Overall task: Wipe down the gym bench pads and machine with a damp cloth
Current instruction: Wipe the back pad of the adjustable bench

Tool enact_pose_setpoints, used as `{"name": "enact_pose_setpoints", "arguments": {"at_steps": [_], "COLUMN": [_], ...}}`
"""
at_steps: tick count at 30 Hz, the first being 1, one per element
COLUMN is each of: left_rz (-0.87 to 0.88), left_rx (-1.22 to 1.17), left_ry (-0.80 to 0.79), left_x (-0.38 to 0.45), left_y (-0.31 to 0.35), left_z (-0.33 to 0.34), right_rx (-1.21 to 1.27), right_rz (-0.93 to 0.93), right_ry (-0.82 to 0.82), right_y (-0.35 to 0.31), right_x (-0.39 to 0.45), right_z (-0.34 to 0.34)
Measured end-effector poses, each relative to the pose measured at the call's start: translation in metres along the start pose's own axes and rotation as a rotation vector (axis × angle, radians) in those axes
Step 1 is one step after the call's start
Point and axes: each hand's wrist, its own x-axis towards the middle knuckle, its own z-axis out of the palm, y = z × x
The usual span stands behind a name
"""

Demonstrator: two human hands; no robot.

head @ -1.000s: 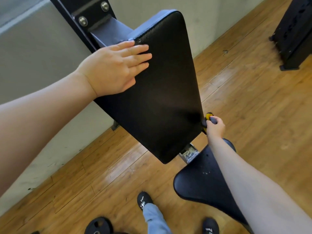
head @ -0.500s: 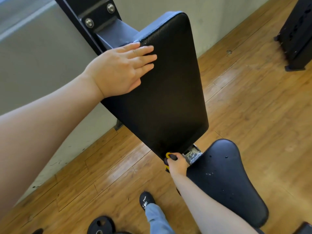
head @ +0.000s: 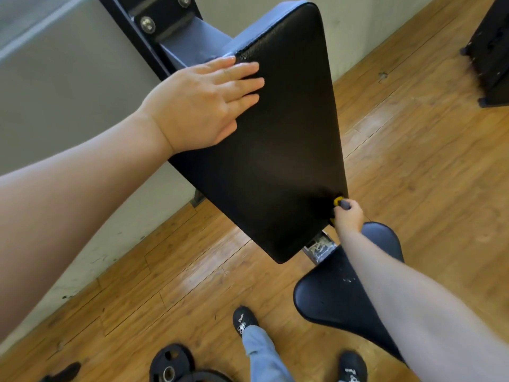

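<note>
cloth mostly hidden in right hand; black rack blurred & cut off at right edge.

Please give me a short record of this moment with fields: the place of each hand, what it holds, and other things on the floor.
left hand: flat on the upper back pad, fingers straight
right hand: grips a small yellow and grey thing at the pad's lower right edge
seat pad: below, under the right forearm
floor: weight plates, wooden boards
</note>
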Motion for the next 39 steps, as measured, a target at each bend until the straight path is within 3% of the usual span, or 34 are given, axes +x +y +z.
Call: {"name": "enact_pose_setpoints", "arguments": {"at_steps": [4,12,18,24,29,33,39], "left_rz": [0.0,-0.011,-0.009,-0.006,0.007,0.002,0.002], "left_rx": [0.016,0.008,0.028,0.029,0.03,0.035,0.026], "left_ry": [-0.005,0.01,0.007,0.004,0.008,0.007,0.006], "left_x": [0.0,0.002,0.001,-0.001,-0.001,0.0,0.001], "left_y": [0.0,0.002,0.002,0.001,-0.001,0.0,0.001], "left_z": [0.0,-0.002,-0.002,0.001,0.002,0.001,-0.001], "right_rx": [0.187,-0.089,0.08,-0.046,-0.079,0.048,-0.219], "right_rz": [0.155,0.127,0.062,-0.079,0.005,0.151,0.165], "right_ry": [-0.001,-0.205,0.057,-0.008,0.001,-0.131,-0.519], "right_y": [0.037,0.05,0.005,-0.022,0.014,0.062,0.093], "right_x": [-0.051,-0.088,-0.009,0.033,-0.003,-0.072,-0.124], "right_z": [0.036,0.035,-0.024,-0.034,-0.002,0.035,0.066]}}
